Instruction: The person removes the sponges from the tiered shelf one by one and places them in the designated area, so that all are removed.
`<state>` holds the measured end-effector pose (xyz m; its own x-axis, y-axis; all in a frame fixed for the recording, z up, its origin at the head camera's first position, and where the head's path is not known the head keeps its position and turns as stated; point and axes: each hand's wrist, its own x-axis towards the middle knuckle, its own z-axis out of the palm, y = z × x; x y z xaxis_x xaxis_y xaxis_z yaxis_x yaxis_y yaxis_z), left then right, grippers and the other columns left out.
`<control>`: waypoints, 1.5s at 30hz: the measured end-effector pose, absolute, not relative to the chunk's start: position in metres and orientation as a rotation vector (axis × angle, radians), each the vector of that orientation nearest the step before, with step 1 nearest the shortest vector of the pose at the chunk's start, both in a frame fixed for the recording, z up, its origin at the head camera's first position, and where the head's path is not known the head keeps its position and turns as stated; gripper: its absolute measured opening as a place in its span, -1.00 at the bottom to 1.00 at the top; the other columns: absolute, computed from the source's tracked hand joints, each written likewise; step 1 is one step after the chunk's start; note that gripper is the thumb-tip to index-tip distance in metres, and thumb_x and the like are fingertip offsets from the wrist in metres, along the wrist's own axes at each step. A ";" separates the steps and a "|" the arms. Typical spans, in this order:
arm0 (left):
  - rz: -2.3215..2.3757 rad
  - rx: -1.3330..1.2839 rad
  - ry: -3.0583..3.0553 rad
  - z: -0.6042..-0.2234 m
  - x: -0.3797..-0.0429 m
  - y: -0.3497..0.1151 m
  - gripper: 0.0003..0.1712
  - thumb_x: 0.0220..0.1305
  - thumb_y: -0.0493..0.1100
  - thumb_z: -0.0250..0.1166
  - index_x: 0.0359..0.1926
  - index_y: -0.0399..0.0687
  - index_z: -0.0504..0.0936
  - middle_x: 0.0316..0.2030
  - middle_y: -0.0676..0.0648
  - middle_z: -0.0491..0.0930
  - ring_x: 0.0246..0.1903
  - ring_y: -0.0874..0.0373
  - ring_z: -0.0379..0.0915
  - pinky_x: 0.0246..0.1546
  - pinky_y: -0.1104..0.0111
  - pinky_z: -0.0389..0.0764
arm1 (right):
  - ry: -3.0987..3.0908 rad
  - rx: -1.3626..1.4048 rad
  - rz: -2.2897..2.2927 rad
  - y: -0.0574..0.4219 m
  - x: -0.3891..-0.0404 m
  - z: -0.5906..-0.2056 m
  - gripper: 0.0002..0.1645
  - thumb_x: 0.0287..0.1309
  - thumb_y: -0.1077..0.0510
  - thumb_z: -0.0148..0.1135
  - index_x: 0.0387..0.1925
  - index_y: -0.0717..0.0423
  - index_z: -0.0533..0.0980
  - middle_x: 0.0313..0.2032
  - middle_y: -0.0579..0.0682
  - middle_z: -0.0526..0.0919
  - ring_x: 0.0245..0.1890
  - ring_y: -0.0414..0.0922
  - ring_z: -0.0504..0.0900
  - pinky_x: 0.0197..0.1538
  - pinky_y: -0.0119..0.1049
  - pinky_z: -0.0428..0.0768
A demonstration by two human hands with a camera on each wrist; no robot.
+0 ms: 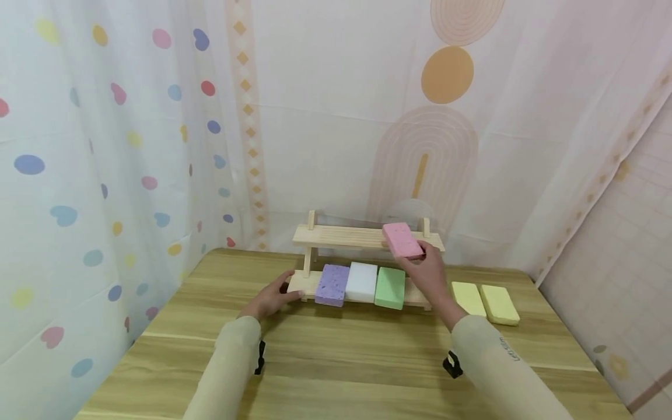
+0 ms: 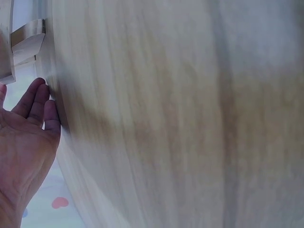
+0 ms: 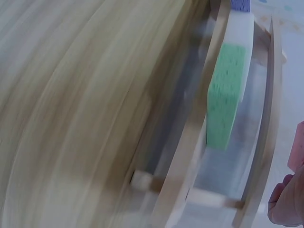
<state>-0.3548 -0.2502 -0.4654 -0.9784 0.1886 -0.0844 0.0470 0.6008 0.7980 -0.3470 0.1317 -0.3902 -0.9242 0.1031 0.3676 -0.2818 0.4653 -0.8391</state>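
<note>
A two-tier wooden rack (image 1: 343, 235) stands on the table. My left hand (image 1: 270, 296) grips the left end of its lower board, thumb at the front edge and index finger toward the back. In the left wrist view the other fingers (image 2: 40, 102) extend past the board's end. My right hand (image 1: 427, 269) pinches a pink sponge (image 1: 401, 239) by its lower right end, tilted, overlapping the right part of the upper board in the head view. On the lower board sit a purple sponge (image 1: 332, 284), a white sponge (image 1: 361, 282) and a green sponge (image 1: 390, 287) side by side.
Two pale yellow sponges (image 1: 499, 304) lie on the wood-grain table (image 1: 346, 361) right of the rack, one partly behind my right forearm. A patterned curtain (image 1: 325, 116) hangs right behind the table and along its left side.
</note>
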 end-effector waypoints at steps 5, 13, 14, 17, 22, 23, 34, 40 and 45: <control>1.316 0.193 2.669 -0.467 -0.357 -0.253 -0.01 0.36 0.19 0.26 0.57 -0.07 -0.04 0.40 -0.38 0.21 0.38 -0.27 0.11 0.34 -0.14 0.13 | -2.342 0.134 1.433 0.155 -0.343 -0.386 -0.31 0.10 0.00 0.43 0.18 0.27 0.45 0.00 0.14 0.53 -0.09 0.02 0.51 -0.18 -0.24 0.51; 1.336 0.210 2.650 -0.467 -0.354 -0.251 -0.01 0.36 0.17 0.26 0.56 -0.09 -0.03 0.37 -0.40 0.25 0.35 -0.27 0.17 0.33 -0.12 0.17 | -2.294 0.058 1.501 0.187 -0.333 -0.386 -0.23 0.18 0.04 0.37 0.30 0.36 0.33 0.11 0.22 0.45 -0.04 -0.05 0.43 -0.14 -0.46 0.46; 1.342 0.211 2.645 -0.467 -0.354 -0.251 -0.01 0.36 0.17 0.27 0.57 -0.09 -0.03 0.36 -0.40 0.26 0.35 -0.26 0.17 0.33 -0.12 0.17 | -2.286 0.050 1.510 0.190 -0.331 -0.385 -0.23 0.19 0.06 0.37 0.30 0.37 0.33 0.11 0.23 0.44 -0.03 -0.04 0.42 -0.15 -0.47 0.45; 1.349 0.212 2.638 -0.466 -0.352 -0.249 -0.01 0.36 0.17 0.27 0.57 -0.09 -0.03 0.36 -0.40 0.26 0.34 -0.26 0.19 0.31 -0.12 0.20 | -2.281 0.034 1.506 0.201 -0.327 -0.386 -0.24 0.19 0.06 0.36 0.30 0.37 0.32 0.11 0.23 0.45 -0.04 -0.06 0.41 -0.17 -0.50 0.45; 1.344 0.206 2.643 -0.466 -0.352 -0.249 0.00 0.35 0.18 0.27 0.57 -0.08 -0.03 0.37 -0.39 0.25 0.34 -0.26 0.18 0.31 -0.12 0.21 | -2.275 0.038 1.490 0.220 -0.325 -0.388 -0.24 0.22 0.05 0.35 0.31 0.35 0.31 0.11 0.19 0.42 -0.06 -0.13 0.37 -0.18 -0.51 0.43; 1.340 0.206 2.647 -0.466 -0.353 -0.249 -0.01 0.36 0.18 0.27 0.57 -0.09 -0.03 0.37 -0.39 0.24 0.34 -0.26 0.18 0.31 -0.12 0.21 | -2.268 0.041 1.489 0.224 -0.326 -0.389 -0.26 0.22 0.06 0.35 0.30 0.35 0.33 0.09 0.19 0.43 -0.07 -0.14 0.36 -0.19 -0.51 0.43; 1.354 0.217 2.642 -0.468 -0.354 -0.251 0.01 0.36 0.17 0.27 0.57 -0.10 -0.06 0.37 -0.39 0.25 0.33 -0.24 0.20 0.30 -0.10 0.23 | -2.247 -0.093 1.402 0.257 -0.323 -0.392 -0.26 0.22 0.05 0.35 0.29 0.39 0.34 0.02 0.14 0.48 -0.18 -0.28 0.38 -0.22 -0.55 0.40; 1.367 0.248 2.638 -0.466 -0.352 -0.251 0.00 0.36 0.15 0.28 0.57 -0.11 -0.05 0.31 -0.38 0.33 0.27 -0.21 0.29 0.24 -0.08 0.31 | -2.272 -0.171 1.373 0.273 -0.319 -0.392 -0.15 0.23 -0.07 0.33 0.36 0.35 0.29 0.12 0.19 0.46 -0.14 -0.24 0.40 -0.22 -0.55 0.40; 1.366 0.247 2.642 -0.467 -0.353 -0.251 -0.01 0.36 0.15 0.28 0.56 -0.11 -0.03 0.30 -0.37 0.34 0.26 -0.21 0.30 0.24 -0.08 0.32 | -2.270 -0.215 1.391 0.285 -0.319 -0.395 -0.09 0.24 -0.11 0.31 0.40 0.34 0.22 0.18 0.20 0.43 -0.11 -0.25 0.40 -0.21 -0.58 0.40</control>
